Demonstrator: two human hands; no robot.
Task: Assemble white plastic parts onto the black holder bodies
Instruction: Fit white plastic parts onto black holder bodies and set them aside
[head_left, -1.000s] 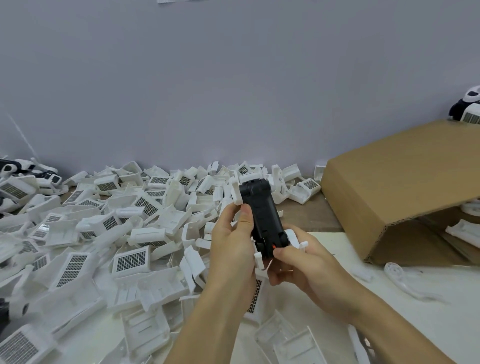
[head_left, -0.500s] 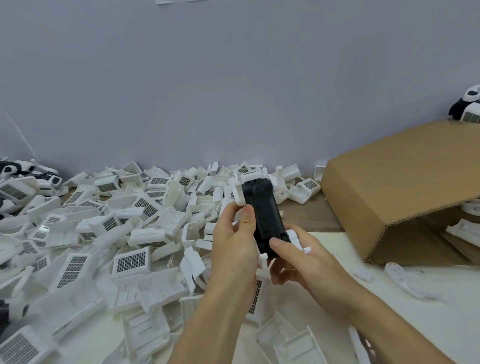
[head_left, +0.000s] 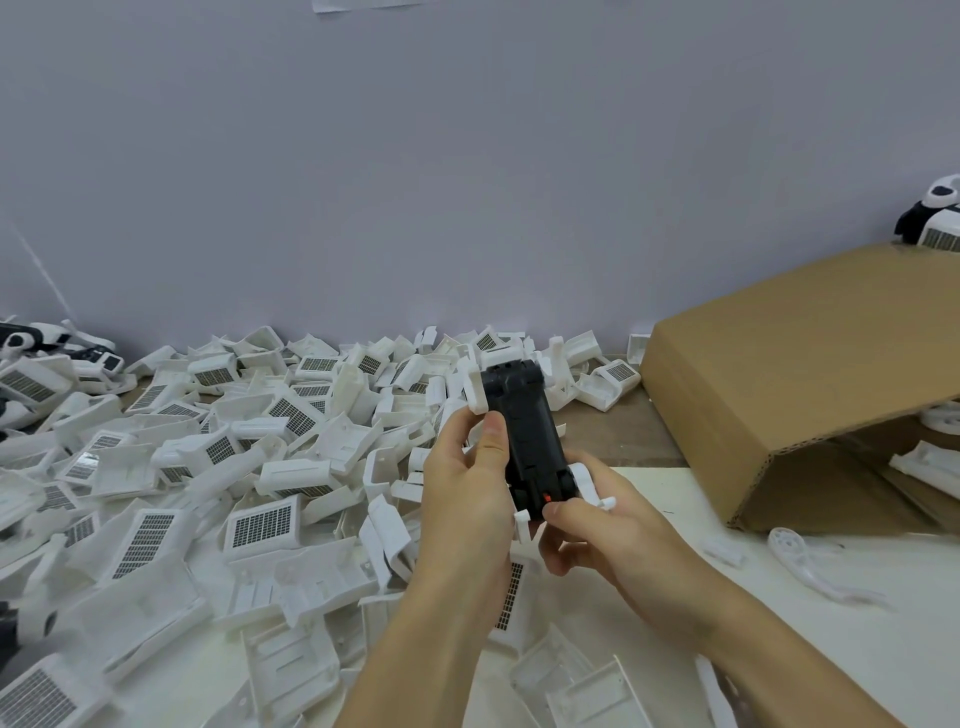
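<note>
Gripping a black holder body (head_left: 530, 431) above the table (head_left: 779, 649), the left hand (head_left: 467, 499) curls round its side while the right hand (head_left: 597, 535) pinches its near end, thumb by a white plastic part (head_left: 592, 480); beyond lies a heap of white parts (head_left: 234, 441).

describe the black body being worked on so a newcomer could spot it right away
Start at the cardboard box on the right, then look left to both hands raised over the pile of white parts. The black body stands between them, left hand on its side, right hand at its near end. It is the only long black piece there, with a small red spot.
</note>
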